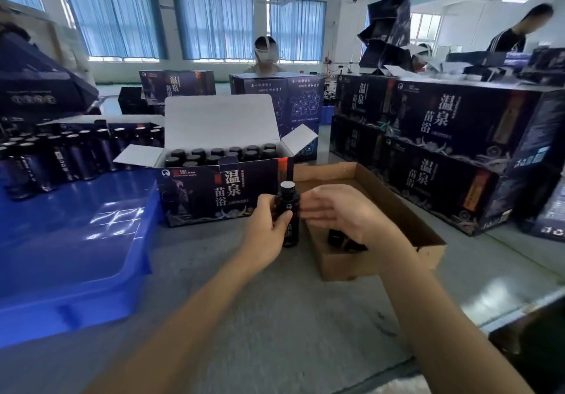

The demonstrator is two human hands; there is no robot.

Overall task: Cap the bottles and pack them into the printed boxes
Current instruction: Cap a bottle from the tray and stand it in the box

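Dark bottle [289, 204] upright, gripped by left hand [269, 225]; right hand [342, 210] flat, fingers straight, just beside it.

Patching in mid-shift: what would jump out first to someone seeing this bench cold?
The dark bottle at centre, gripped upright by the left hand, with the right hand open beside it. Just behind stands the open printed box, its flap up and rows of black-capped bottles inside. Stacked printed boxes wall off the right, and a brown cardboard tray lies beneath the right hand.
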